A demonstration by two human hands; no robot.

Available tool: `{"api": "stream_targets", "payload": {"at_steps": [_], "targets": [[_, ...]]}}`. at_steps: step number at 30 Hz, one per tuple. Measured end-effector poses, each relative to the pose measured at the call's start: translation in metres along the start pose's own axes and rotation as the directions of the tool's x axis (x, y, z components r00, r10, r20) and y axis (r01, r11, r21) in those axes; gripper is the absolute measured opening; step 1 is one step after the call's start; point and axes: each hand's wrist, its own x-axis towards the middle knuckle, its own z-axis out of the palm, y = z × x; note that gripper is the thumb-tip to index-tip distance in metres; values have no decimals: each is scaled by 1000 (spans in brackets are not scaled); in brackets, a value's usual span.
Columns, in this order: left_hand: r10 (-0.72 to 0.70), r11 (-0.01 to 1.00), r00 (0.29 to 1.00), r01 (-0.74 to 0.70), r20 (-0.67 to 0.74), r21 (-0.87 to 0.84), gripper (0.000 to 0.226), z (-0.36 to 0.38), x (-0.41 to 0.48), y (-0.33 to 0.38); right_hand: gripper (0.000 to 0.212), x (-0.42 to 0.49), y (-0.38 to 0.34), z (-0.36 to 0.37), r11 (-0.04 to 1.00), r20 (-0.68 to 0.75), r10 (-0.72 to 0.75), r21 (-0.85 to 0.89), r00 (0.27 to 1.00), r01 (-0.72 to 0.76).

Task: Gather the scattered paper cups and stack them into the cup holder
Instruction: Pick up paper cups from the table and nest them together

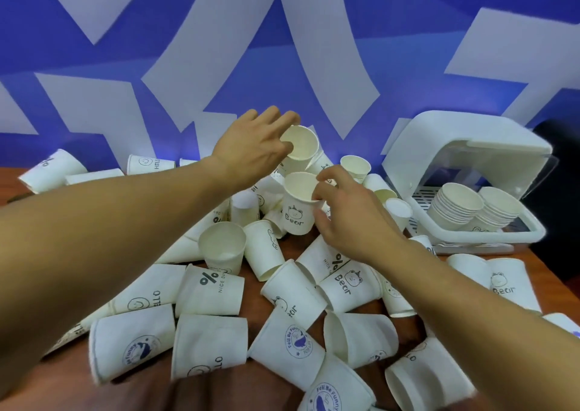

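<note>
The left forearm (pixel 110 238) sprawls over the left side of the pile, so I can't see whatever cups lie under it. The left hand (pixel 251 147) covers the outside of the top cup (pixel 301 145) it grips, so any print is hidden from me. The right hand (pixel 348 212) blocks the right side of the Bear cup (pixel 296 205). The Fell Be Funny cup (pixel 329 398) gets chopped by the bottom edge. The stacks (pixel 455 206) in the cup holder (pixel 464 134) have their bottoms tucked behind its rim. There's a dark blob (pixel 558 159) far right, no clue what it is.

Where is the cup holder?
In the head view, the cup holder sits far right on the table, by the blue wall, holding two stacks of cups.
</note>
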Motion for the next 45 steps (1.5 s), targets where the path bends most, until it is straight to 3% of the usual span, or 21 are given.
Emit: {"api": "stream_targets", "payload": {"at_steps": [8, 14, 22, 30, 39, 45], "targets": [[-164, 975, 977, 140, -137, -171, 5, -50, 11, -5, 15, -21, 28, -55, 990, -268, 118, -43, 956, -134], [-232, 942, 953, 169, -196, -290, 19, -83, 41, 23, 14, -49, 69, -96, 965, -371, 201, -84, 907, -248], [-243, 859, 956, 134, -163, -494, 21, -94, 93, 97, 17, -101, 137, -125, 885, -424, 374, -102, 824, -454], [-218, 799, 966, 93, -142, -593, 25, -86, 143, 180, 16, -134, 199, -121, 815, -478, 473, -82, 740, -574], [-200, 800, 960, 46, -194, -599, 23, -64, 168, 212, 20, -133, 226, -106, 817, -478, 478, -67, 737, -573], [-181, 812, 958, 18, -223, -583, 20, -52, 174, 224, 24, -125, 239, -99, 841, -461, 439, -91, 771, -533]]}}
